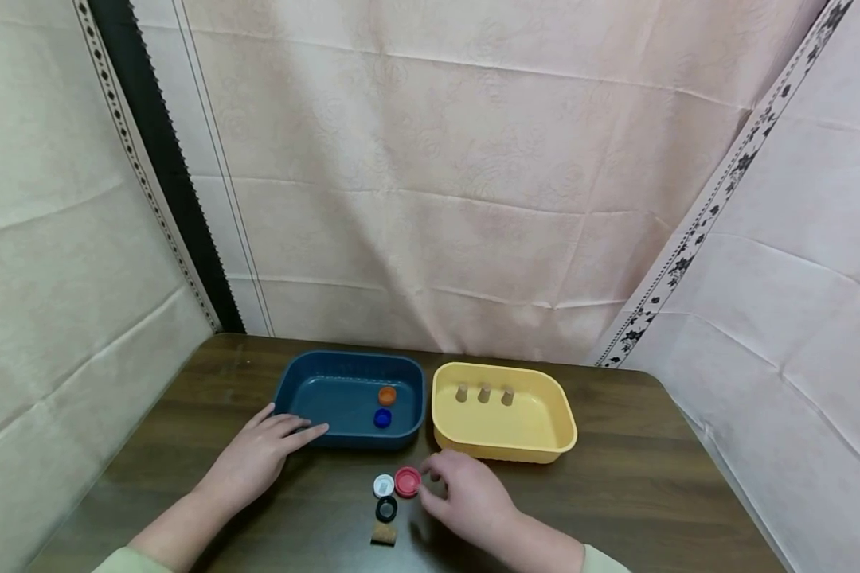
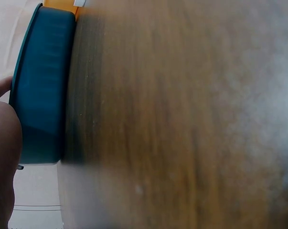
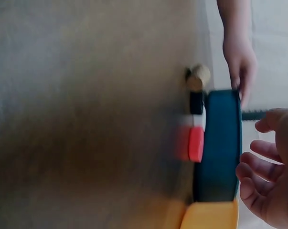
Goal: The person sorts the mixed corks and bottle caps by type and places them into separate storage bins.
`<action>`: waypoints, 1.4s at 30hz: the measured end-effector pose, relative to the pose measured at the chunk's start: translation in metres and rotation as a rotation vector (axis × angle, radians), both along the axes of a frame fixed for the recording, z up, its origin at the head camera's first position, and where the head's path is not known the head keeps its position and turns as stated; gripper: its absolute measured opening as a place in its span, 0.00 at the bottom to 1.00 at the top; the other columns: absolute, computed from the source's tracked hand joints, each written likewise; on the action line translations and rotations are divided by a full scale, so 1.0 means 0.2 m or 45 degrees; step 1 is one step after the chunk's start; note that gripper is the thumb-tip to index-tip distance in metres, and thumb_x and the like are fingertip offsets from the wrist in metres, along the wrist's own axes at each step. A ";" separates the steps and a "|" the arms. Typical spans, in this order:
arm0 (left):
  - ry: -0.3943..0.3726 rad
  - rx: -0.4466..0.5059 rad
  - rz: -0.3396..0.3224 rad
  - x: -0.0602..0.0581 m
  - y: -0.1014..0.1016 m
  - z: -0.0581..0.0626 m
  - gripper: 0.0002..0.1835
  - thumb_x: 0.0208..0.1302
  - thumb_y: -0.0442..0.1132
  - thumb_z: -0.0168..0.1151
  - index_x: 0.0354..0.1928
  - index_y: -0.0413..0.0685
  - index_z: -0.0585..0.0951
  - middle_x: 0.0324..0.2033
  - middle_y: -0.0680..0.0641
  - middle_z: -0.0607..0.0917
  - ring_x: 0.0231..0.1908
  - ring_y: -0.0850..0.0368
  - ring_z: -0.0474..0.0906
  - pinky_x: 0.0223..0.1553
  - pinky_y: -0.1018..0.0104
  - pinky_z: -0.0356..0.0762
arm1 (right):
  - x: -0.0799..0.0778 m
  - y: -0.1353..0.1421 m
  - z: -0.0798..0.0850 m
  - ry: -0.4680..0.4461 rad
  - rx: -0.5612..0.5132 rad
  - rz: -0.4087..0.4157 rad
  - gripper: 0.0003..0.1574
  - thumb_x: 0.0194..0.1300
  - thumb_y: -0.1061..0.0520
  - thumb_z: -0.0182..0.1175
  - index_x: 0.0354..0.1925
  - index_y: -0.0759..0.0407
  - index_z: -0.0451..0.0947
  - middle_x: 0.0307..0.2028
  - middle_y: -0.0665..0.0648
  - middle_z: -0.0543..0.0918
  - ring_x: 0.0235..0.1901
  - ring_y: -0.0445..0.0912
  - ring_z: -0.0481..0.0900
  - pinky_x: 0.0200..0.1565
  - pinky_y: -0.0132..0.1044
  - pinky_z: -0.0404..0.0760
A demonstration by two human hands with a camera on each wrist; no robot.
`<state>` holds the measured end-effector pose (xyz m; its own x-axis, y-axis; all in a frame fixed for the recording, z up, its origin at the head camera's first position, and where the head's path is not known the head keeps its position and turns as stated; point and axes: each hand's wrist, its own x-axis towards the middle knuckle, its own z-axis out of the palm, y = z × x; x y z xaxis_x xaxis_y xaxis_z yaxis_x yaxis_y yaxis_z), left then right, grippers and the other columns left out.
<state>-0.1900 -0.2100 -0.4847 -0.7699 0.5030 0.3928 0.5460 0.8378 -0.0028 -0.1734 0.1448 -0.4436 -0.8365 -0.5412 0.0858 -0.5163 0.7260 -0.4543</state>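
Observation:
My left hand (image 1: 260,454) rests at the near left corner of the blue tray (image 1: 308,360), fingers extended over its rim. An orange cap (image 1: 387,395) and a dark blue cap (image 1: 382,418) lie inside that tray. Just right of a red cap (image 1: 407,482), my right hand (image 1: 469,493) hovers with loosely bent fingers; the right wrist view shows nothing between them. Beside the red cap lies a white cap (image 1: 383,485), then a black cap (image 1: 386,509) and a cork (image 1: 383,534) nearer to me. In the left wrist view, only part of the left hand shows beside the tray's wall.
A yellow tray (image 1: 505,454) stands right of the blue one, with three corks (image 1: 484,393) upright in a row inside. The brown wooden table (image 1: 652,493) carries everything. Pale patterned cloth (image 1: 430,159) hangs behind and at both sides.

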 end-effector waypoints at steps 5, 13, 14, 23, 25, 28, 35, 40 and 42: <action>0.008 -0.004 -0.008 0.00 0.00 0.00 0.38 0.53 0.22 0.69 0.64 0.63 0.79 0.48 0.51 0.86 0.51 0.52 0.81 0.63 0.37 0.67 | 0.05 -0.06 -0.04 -0.058 0.049 0.142 0.09 0.64 0.46 0.66 0.41 0.46 0.83 0.31 0.39 0.77 0.30 0.30 0.73 0.34 0.28 0.78; 0.014 -0.009 -0.009 0.00 -0.01 -0.01 0.38 0.52 0.22 0.69 0.64 0.64 0.79 0.48 0.52 0.86 0.51 0.52 0.81 0.63 0.37 0.67 | 0.08 -0.11 -0.09 -0.127 0.111 0.271 0.12 0.66 0.45 0.65 0.45 0.45 0.82 0.35 0.37 0.79 0.33 0.30 0.74 0.39 0.27 0.79; 0.015 -0.007 -0.010 0.00 -0.01 -0.01 0.38 0.52 0.22 0.69 0.64 0.64 0.79 0.48 0.52 0.86 0.51 0.52 0.81 0.63 0.37 0.67 | 0.08 -0.11 -0.09 -0.126 0.117 0.275 0.12 0.66 0.45 0.65 0.45 0.45 0.82 0.36 0.37 0.79 0.34 0.29 0.74 0.40 0.27 0.79; 0.034 -0.006 -0.014 0.00 -0.01 -0.01 0.38 0.52 0.22 0.69 0.64 0.63 0.79 0.48 0.51 0.86 0.51 0.52 0.81 0.63 0.37 0.67 | 0.10 -0.14 -0.13 -0.054 0.167 0.336 0.12 0.66 0.44 0.64 0.45 0.46 0.81 0.36 0.38 0.79 0.34 0.28 0.73 0.38 0.26 0.78; 0.033 -0.007 -0.015 0.00 -0.01 -0.01 0.38 0.53 0.22 0.69 0.64 0.63 0.79 0.48 0.51 0.86 0.51 0.52 0.81 0.63 0.37 0.67 | 0.10 -0.15 -0.14 -0.067 0.178 0.338 0.11 0.65 0.44 0.65 0.44 0.45 0.81 0.34 0.37 0.78 0.32 0.28 0.72 0.36 0.25 0.77; 0.035 -0.004 -0.016 0.00 0.00 -0.01 0.38 0.52 0.22 0.69 0.64 0.63 0.79 0.48 0.51 0.86 0.51 0.52 0.81 0.63 0.37 0.67 | 0.10 -0.17 -0.16 -0.080 0.197 0.344 0.10 0.65 0.45 0.65 0.43 0.45 0.80 0.32 0.37 0.75 0.29 0.29 0.70 0.33 0.24 0.74; 0.031 -0.003 -0.013 0.00 0.00 -0.01 0.38 0.52 0.23 0.70 0.64 0.64 0.79 0.48 0.52 0.86 0.51 0.52 0.81 0.62 0.37 0.67 | 0.11 -0.18 -0.18 -0.151 0.234 0.310 0.12 0.65 0.44 0.66 0.45 0.43 0.79 0.31 0.37 0.71 0.27 0.31 0.69 0.31 0.25 0.73; 0.040 -0.005 -0.017 0.00 0.00 -0.01 0.37 0.53 0.23 0.69 0.64 0.64 0.79 0.48 0.52 0.86 0.51 0.52 0.81 0.63 0.37 0.67 | 0.11 -0.19 -0.19 -0.102 0.243 0.311 0.13 0.64 0.45 0.67 0.45 0.43 0.78 0.32 0.38 0.72 0.27 0.31 0.69 0.32 0.25 0.74; 0.041 -0.007 -0.017 0.00 0.00 0.00 0.37 0.53 0.23 0.69 0.63 0.63 0.79 0.48 0.52 0.86 0.51 0.52 0.81 0.63 0.37 0.67 | 0.11 -0.19 -0.19 -0.078 0.248 0.313 0.13 0.64 0.46 0.67 0.45 0.43 0.77 0.33 0.38 0.73 0.28 0.31 0.69 0.32 0.25 0.74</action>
<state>-0.1894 -0.2106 -0.4850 -0.7500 0.5154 0.4146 0.5567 0.8303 -0.0250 -0.1511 0.1069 -0.4825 -0.6791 -0.7290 -0.0856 -0.6629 0.6592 -0.3548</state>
